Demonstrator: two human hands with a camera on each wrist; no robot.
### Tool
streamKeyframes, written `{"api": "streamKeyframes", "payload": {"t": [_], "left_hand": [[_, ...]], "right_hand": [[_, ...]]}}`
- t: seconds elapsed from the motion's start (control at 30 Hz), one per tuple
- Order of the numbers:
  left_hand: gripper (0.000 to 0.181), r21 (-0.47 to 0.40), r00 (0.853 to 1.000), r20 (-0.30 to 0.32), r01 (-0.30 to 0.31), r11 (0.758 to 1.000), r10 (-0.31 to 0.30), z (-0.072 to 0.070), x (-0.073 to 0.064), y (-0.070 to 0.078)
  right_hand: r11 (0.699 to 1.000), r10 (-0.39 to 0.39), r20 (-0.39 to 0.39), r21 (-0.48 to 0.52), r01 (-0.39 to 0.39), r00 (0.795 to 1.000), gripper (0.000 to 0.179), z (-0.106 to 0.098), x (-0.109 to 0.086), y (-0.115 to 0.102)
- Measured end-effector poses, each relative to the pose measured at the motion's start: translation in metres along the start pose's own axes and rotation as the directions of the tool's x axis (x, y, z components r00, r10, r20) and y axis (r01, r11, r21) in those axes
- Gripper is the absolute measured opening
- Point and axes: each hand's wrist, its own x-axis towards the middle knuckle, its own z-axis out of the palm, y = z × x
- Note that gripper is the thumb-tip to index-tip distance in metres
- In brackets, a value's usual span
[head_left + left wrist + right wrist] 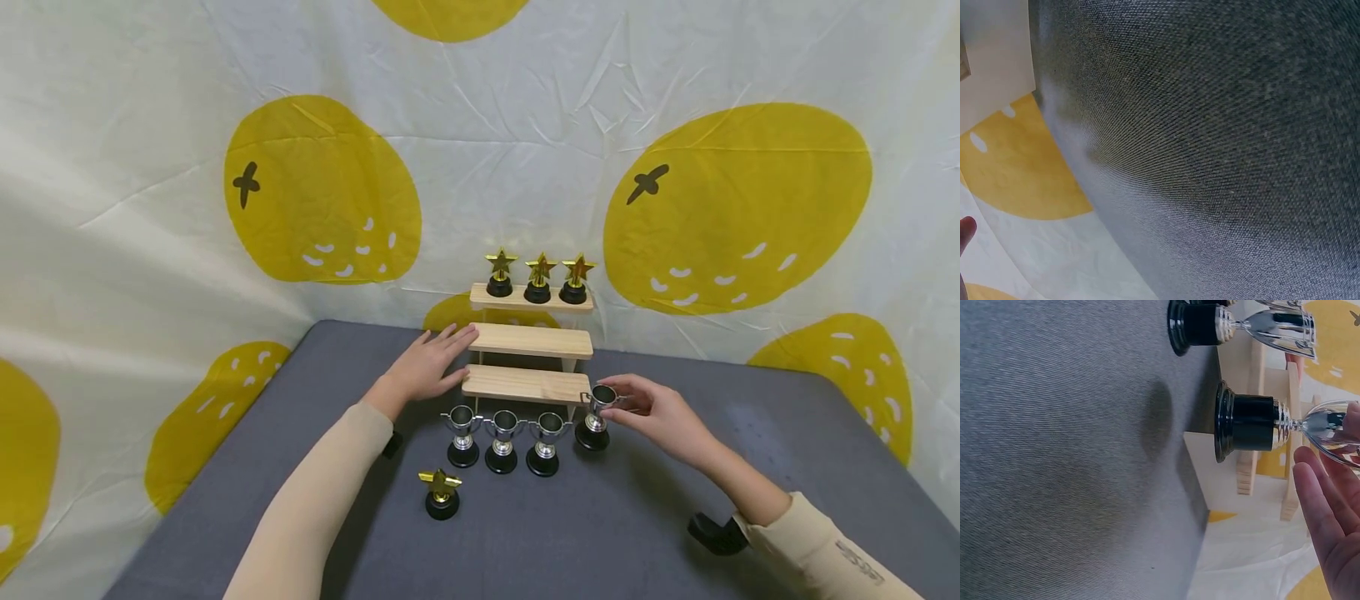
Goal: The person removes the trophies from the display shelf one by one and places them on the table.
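My right hand (660, 414) pinches a small silver trophy cup (1254, 423) with a black base near its bowl. The cup is upright, its base raised off the table with a shadow beneath, at the right end of a wooden three-step display stand (525, 384). My left hand (427, 364) rests with straight fingers against the stand's left side, fingertips at the middle and lowest steps. Three more silver trophy cups (502, 442) line up before the stand. On the top step are three gold star trophies (538, 279).
Nearer to me, left of the middle, another gold star trophy (442, 495) stands on the dark grey table (570, 542). A white curtain (510, 100) with yellow fruit prints hangs behind and beside the table.
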Motion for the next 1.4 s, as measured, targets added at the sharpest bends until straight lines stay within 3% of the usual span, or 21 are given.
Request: {"api": "streamKeyframes", "payload": {"t": [0.27,0.6,0.97,1.4], "left_hand": [[0.067,-0.014,1.0,-0.022,-0.003,1.0,0.002,0.002,0.001,-0.001],[0.069,-0.016,1.0,-0.007,-0.001,1.0,0.001,0.006,0.0,-0.001],[0.07,-0.029,1.0,-0.001,0.01,1.0,-0.01,0.007,0.0,-0.001],[0.068,-0.044,1.0,-0.015,0.013,0.999,-0.014,0.006,0.001,-0.001]], "right_hand": [[0.999,-0.015,0.044,0.05,0.013,0.999,0.042,0.007,-0.007,0.007],[0.998,-0.006,0.083,0.064,0.0,0.997,0.04,0.012,-0.012,0.012],[0.992,-0.058,0.188,0.121,0.035,0.981,0.041,0.011,-0.015,0.016],[0.997,-0.047,0.179,0.076,0.034,0.983,0.039,0.012,-0.012,0.016]]}}
